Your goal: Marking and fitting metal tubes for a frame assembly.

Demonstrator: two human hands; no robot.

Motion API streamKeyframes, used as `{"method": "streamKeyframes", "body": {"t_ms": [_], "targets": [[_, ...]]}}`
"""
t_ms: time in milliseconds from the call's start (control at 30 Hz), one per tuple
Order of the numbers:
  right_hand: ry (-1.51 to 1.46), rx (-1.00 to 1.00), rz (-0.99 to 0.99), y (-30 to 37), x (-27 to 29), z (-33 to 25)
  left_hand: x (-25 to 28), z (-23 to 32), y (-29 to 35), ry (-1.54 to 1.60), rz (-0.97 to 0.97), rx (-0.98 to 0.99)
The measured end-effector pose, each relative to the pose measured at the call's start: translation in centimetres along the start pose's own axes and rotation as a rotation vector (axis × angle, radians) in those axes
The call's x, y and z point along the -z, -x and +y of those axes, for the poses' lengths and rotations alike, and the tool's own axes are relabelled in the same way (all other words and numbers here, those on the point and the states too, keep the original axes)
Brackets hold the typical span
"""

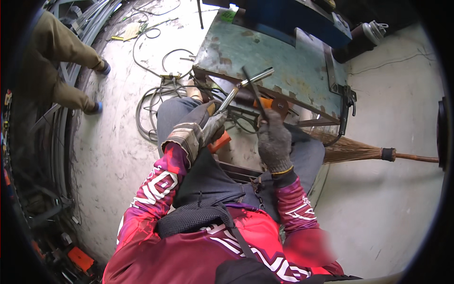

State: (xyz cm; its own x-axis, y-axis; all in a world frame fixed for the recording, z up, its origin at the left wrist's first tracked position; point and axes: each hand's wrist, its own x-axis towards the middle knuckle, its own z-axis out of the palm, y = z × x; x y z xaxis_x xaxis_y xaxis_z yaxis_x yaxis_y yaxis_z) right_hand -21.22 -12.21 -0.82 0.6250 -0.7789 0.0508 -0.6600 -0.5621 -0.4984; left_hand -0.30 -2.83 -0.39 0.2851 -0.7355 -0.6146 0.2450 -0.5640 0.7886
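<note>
My left hand [202, 133], in a worn grey-and-tan work glove, is closed round the lower end of a shiny metal tube [230, 98]. The tube slants up to the right and has a brownish, rough joint partway along it. My right hand [275, 146], in a grey knit glove with a yellow cuff edge, grips a narrow dark bar [254, 90] that looks like a file. The bar crosses the tube just above the joint; whether they touch I cannot tell. Both hands are above my lap, at the near edge of a worn green metal table [265, 52].
An orange-and-dark tool [265, 103] lies below the table edge. Dark cables [147, 113] coil on the floor. A straw broom [354, 150] lies to the right, a clamp [349, 97] hangs at the table corner. Another person's legs [71, 61] and metal profiles [49, 146] are left.
</note>
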Motion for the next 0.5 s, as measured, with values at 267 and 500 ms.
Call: {"method": "streamKeyframes", "body": {"t_ms": [267, 500], "targets": [[0.063, -0.078, -0.129, 0.0, -0.4, 0.5, 0.1, -1.6, -0.7, -0.15, -0.098, -0.223], [0.184, -0.026, -0.183, 1.2, -1.6, 2.5, 0.5, -0.3, -0.6, -0.311, -0.089, -0.112]]}}
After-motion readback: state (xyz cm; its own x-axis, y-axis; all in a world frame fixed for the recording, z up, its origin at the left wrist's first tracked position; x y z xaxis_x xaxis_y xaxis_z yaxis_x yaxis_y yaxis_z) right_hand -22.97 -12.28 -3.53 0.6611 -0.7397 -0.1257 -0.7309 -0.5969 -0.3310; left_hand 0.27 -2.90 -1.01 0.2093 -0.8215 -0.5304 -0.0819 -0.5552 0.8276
